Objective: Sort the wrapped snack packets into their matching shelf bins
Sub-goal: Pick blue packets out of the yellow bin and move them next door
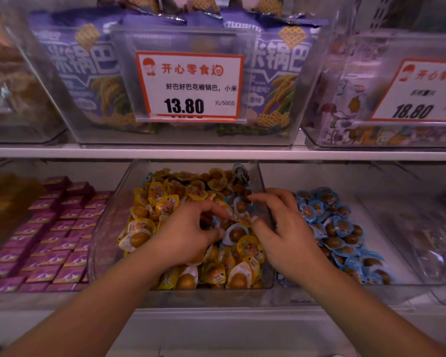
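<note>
A clear middle bin (108,228) holds a heap of yellow-wrapped egg-shaped snack packets (165,199), with a few blue-wrapped ones mixed in: one between my hands (236,234), one further back (240,206). The bin to the right (397,253) holds blue-wrapped packets (340,228). My left hand (188,235) rests on the yellow heap, thumb and fingers curled around a packet that is mostly hidden. My right hand (283,228) hovers at the clear wall between the two bins, fingers spread, holding nothing.
Purple boxed snacks (57,243) fill the bin on the left. The upper shelf (216,152) carries bins of purple snack bags (88,73) with price tags (189,87). A bin of clear-wrapped goods (428,243) sits at far right.
</note>
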### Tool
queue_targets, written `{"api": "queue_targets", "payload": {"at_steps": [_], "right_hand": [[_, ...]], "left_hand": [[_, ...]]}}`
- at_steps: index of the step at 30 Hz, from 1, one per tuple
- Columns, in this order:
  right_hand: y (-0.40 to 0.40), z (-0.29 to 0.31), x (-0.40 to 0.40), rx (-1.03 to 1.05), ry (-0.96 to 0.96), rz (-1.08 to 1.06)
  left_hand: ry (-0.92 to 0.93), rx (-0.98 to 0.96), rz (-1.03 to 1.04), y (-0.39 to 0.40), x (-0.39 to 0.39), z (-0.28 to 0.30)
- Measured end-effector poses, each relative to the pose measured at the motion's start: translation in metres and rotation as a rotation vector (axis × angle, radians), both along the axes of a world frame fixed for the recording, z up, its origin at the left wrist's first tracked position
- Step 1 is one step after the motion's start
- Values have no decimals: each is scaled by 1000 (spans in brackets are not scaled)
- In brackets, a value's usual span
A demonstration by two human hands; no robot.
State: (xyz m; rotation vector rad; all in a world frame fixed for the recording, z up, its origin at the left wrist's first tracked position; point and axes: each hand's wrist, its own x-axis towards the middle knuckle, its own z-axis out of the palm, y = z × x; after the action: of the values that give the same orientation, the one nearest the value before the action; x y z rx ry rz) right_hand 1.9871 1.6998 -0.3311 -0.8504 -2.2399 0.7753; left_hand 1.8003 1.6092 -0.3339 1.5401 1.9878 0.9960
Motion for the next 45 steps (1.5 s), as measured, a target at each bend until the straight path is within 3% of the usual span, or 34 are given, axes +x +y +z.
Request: {"api": "queue_targets", "payload": {"at_steps": [4,8,12,15,18,20,22,25,27,29,31,32,35,37,39,45], "right_hand": [[0,0,0,9,-1,4],[0,0,-1,-4,4,-2],[0,0,-1,-5,-9,-5],[0,1,0,3,-14,-5],[0,3,1,11,-24,12],[-2,6,2,17,-31,2],[-9,13,1,157,3,-58],[-29,29,-5,223,186,-69],[-45,39,-17,-97,366,-53],[-56,44,-30,-693,597,-41],[-63,44,-39,-1201,721,18],[-65,45,-41,-1349,751,64],[-63,48,-39,-1505,827,146],[-59,49,-37,-1494,834,148],[-56,49,-34,-1416,739,110],[-59,64,-13,-1070,456,220]], "left_hand": [[87,-87,-94,2,5,1],[384,-98,-201,5,19,-6],[298,-65,-125,8,16,-6],[68,-41,-58,7,5,1],[-217,125,95,6,-4,10],[-538,248,205,5,-3,17],[-914,300,257,5,3,25],[-1275,296,272,1,9,37],[-1436,319,253,-3,15,43],[-1504,378,239,-8,23,46],[-1394,436,243,-14,33,44],[-1242,450,239,-18,37,43],[-426,425,143,-29,44,34],[-43,380,20,-34,43,29],[36,349,-62,-36,41,26],[-37,366,-146,-41,57,37]]}}
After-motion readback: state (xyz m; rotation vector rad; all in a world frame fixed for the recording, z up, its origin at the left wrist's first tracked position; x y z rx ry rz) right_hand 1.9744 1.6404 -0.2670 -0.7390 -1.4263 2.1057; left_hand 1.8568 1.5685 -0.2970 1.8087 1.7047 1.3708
